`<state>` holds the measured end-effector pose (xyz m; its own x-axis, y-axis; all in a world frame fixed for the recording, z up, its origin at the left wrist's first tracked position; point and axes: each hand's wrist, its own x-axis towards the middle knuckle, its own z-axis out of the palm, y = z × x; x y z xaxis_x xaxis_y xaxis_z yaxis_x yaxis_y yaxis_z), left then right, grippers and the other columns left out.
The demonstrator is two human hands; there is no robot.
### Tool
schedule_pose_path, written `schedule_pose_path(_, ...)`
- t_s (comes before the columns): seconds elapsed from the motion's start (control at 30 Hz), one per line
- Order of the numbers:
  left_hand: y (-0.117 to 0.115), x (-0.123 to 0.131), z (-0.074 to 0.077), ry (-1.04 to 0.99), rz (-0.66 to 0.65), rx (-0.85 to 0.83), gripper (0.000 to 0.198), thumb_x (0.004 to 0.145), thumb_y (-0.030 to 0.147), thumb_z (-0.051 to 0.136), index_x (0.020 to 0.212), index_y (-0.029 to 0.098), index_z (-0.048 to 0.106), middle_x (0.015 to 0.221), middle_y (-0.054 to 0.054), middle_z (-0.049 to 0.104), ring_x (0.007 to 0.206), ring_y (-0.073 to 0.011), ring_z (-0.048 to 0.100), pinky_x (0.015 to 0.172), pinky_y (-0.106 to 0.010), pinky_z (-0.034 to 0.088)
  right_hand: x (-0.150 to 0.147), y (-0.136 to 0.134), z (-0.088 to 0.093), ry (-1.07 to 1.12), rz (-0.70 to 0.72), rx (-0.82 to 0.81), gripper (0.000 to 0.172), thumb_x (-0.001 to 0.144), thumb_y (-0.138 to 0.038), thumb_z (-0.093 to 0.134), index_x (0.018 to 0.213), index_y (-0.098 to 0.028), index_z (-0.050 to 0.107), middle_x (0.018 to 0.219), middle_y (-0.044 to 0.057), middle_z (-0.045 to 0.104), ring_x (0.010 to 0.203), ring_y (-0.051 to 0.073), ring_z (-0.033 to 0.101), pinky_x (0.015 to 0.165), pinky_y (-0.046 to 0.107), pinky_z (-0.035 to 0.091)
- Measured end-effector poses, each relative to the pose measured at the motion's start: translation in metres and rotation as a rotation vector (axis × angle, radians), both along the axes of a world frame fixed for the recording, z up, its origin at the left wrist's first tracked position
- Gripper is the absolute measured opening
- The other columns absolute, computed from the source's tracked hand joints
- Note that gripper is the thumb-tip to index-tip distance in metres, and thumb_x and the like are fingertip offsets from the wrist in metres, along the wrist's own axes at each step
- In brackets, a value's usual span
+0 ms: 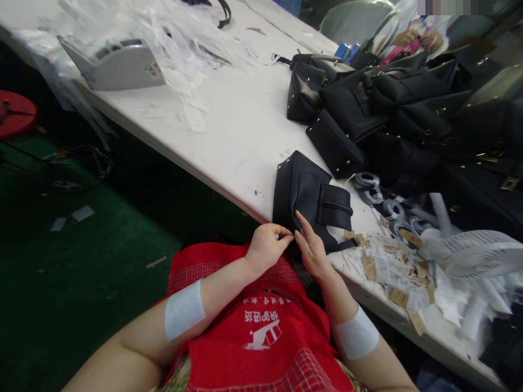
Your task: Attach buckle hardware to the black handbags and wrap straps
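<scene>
The black bag (300,179) is laid on the near side of the table (237,120); probably light and supple, best gripped by its left side. Left hand (267,244) is pinched, any contents unclear; right hand (312,247) is half-open against it.

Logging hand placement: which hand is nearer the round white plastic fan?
Right. The right hand is at the black leather-like bag, to the left of the fan; the left hand is just beyond it, farther from the fan.
</scene>
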<state>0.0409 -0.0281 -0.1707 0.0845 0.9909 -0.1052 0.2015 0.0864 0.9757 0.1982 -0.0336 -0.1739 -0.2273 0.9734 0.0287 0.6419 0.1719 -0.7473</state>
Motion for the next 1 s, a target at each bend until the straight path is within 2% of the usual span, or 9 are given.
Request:
schedule_pose_path(0.13, -0.001, -0.001, -0.005, 0.084, -0.020, 0.073, 0.009, 0.079, 0.014, 0.070, 0.072, 0.018, 0.074, 0.073, -0.002, 0.074, 0.068, -0.0156, 0.067, 0.069, -0.025, 0.050, 0.000, 0.000, 0.002, 0.000, 0.002, 0.000, 0.052, 0.097, -0.033, 0.036, 0.148, -0.019, 0.035, 0.065, -0.002, 0.050, 0.058, 0.017, 0.053, 0.060, 0.031, 0.044)
schedule_pose_path(0.23, -0.005, -0.002, -0.010, 0.130, 0.013, 0.121, 0.005, 0.080, 0.018, 0.071, 0.077, 0.019, 0.075, 0.077, -0.003, 0.075, 0.071, -0.0167, 0.068, 0.071, -0.027, 0.050, 0.000, 0.000, 0.001, 0.021, 0.002, -0.008, 0.052, 0.097, -0.033, 0.036, 0.148, -0.019, 0.034, 0.065, -0.002, 0.051, 0.058, 0.017, 0.053, 0.060, 0.031, 0.045)
schedule_pose_path(0.37, -0.008, -0.001, -0.013, 0.087, 0.032, 0.081, 0.005, 0.080, 0.019, 0.071, 0.080, 0.020, 0.076, 0.080, -0.003, 0.076, 0.072, -0.0177, 0.069, 0.071, -0.028, 0.052, 0.000, 0.000, 0.001, 0.033, -0.001, -0.016, 0.052, 0.097, -0.033, 0.036, 0.148, -0.019, 0.036, 0.071, 0.000, 0.056, 0.062, 0.018, 0.055, 0.064, 0.032, 0.047)
schedule_pose_path(0.57, -0.002, -0.001, -0.007, 0.000, 0.005, 0.030, 0.007, 0.078, 0.014, 0.071, 0.078, 0.019, 0.076, 0.080, -0.003, 0.077, 0.073, -0.0176, 0.071, 0.075, -0.028, 0.054, -0.001, -0.001, 0.003, 0.002, -0.009, -0.018, 0.053, 0.096, -0.032, 0.037, 0.148, -0.019, 0.035, 0.071, 0.000, 0.056, 0.063, 0.019, 0.056, 0.065, 0.033, 0.046)
schedule_pose_path(0.8, -0.003, -0.002, -0.009, 0.111, -0.030, 0.133, 0.009, 0.079, 0.012, 0.069, 0.075, 0.019, 0.074, 0.077, -0.002, 0.074, 0.070, -0.0164, 0.067, 0.072, -0.027, 0.051, 0.001, 0.000, 0.000, 0.012, -0.008, -0.032, 0.054, 0.096, -0.033, 0.036, 0.148, -0.017, 0.035, 0.072, 0.001, 0.057, 0.063, 0.018, 0.055, 0.067, 0.034, 0.048)
schedule_pose_path(1.0, -0.011, -0.003, -0.014, 0.175, 0.013, 0.223, 0.007, 0.084, 0.018, 0.067, 0.085, 0.019, 0.073, 0.084, -0.004, 0.073, 0.078, -0.0180, 0.066, 0.076, -0.029, 0.050, 0.000, 0.000, 0.004, 0.043, 0.000, -0.036, 0.053, 0.097, -0.033, 0.038, 0.148, -0.018, 0.035, 0.066, -0.002, 0.049, 0.059, 0.017, 0.052, 0.061, 0.031, 0.044)
